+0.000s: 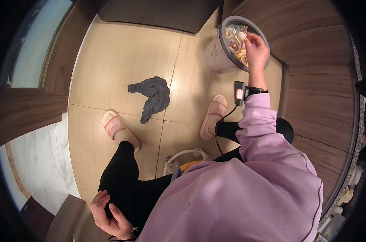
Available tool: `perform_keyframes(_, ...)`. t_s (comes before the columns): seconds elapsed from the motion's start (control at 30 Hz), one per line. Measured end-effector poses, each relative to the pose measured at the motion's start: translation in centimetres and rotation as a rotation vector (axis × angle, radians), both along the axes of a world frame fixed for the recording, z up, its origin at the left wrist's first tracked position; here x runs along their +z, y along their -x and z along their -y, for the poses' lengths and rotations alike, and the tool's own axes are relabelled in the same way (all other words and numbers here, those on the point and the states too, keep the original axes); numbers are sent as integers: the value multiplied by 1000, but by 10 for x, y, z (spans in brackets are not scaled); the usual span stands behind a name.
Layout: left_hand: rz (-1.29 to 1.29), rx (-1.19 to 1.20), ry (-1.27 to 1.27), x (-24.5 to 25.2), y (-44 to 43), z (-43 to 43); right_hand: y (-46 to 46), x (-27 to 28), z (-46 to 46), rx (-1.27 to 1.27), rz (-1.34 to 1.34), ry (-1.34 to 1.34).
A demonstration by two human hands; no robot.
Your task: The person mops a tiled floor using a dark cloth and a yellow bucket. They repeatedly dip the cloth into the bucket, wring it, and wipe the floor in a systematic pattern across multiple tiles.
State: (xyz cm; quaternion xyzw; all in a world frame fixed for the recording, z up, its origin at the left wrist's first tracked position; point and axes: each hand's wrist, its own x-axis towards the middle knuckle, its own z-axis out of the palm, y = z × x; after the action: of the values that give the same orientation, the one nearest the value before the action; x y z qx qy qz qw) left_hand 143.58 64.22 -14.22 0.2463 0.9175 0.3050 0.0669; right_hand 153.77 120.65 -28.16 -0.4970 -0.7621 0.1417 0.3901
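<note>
My right hand (256, 50) reaches over the rim of a round trash bin (217, 56) at the upper right. Its fingertips meet at a small whitish piece (241, 36), perhaps scrap; whether they grip it I cannot tell. Vegetable peels (241, 56) and clear plastic lie inside the bin. My left hand (111, 214) rests by my left thigh at the lower left, fingers loosely curled and apart, holding nothing. A crumpled dark grey bag or cloth (155, 96) lies on the tiled floor between my slippered feet.
Wood-grain cabinet fronts (319, 93) run along the right, beside the bin. A dark panel (158, 13) stands at the top. A white-framed stool (187, 152) is partly hidden beneath me. A cable hangs from the device on my right wrist (239, 93).
</note>
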Motion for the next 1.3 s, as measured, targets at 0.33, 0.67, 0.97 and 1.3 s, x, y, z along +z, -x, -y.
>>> perform_keyframes(0.33,-14,-27,-69,-9,-9,21,-115,1,-98,-351,227,-18)
perform_keyframes(0.67,-78,-15,-147,-21,-21,27,-104,-95,-22,-232,-939,1250)
perform_keyframes(0.97,-115,11,-165,-24,-27,34,-73,-90,-10,-329,-931,1263)
perform_keyframes(1.3,-104,50,-200,-12,-38,46,-56,-59,55,-236,-1148,1365)
